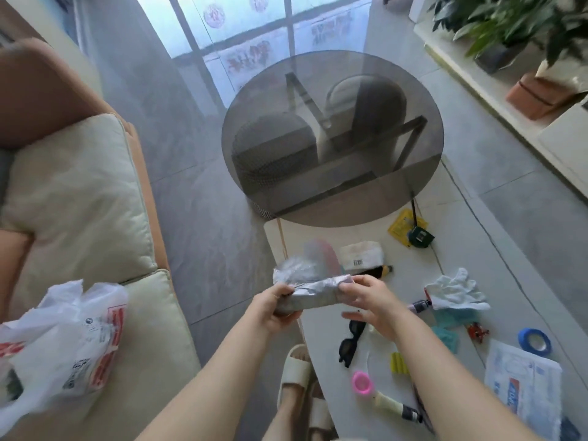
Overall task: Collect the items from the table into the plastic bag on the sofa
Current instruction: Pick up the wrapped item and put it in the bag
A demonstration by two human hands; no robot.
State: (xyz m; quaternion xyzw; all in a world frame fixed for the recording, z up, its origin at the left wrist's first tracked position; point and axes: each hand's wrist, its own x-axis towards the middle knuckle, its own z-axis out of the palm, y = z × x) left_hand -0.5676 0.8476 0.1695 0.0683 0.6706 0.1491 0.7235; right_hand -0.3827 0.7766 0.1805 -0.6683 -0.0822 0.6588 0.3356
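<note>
Hands [321, 305], gripping blurred, seemingly silver packet [313, 289]

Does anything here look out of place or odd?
Nothing is spilled or broken. The silver packet, held by both the left hand and right hand, looks crumpled. The white gloves lie bunched on the table.

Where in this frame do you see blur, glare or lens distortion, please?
Head view: motion blur smears the silver packet and the right hand; the left hand is a bit sharper. Window light glares off the floor beyond the glass table. Wide-angle bending curves the sofa and the edges; the plant is soft.
</note>
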